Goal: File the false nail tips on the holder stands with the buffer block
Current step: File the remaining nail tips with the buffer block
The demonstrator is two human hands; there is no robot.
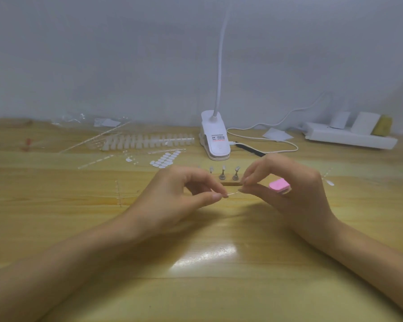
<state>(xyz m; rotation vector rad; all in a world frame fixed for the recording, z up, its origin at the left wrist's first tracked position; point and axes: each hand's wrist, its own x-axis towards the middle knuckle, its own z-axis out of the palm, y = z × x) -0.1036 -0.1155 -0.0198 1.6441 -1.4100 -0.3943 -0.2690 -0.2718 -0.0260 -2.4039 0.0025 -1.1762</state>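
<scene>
Pale wooden table [219, 287] against grey wall. Left hand [172, 196] and right hand [293, 189] meet at frame centre, thumb and forefinger of each curled, pinching opposite ends of thin clear sliver [230, 194]; kind unclear. Right hand also holds pink buffer block [280, 185] tucked among lower fingers. Holder stands [222, 174] with nail tips upright on table, just beyond fingertips at 12 o'clock. White clip lamp [215, 140] farther at 12. Rack of nail tips [149, 140] at 10 o'clock. White power strip [349, 137] at 2 o'clock.
</scene>
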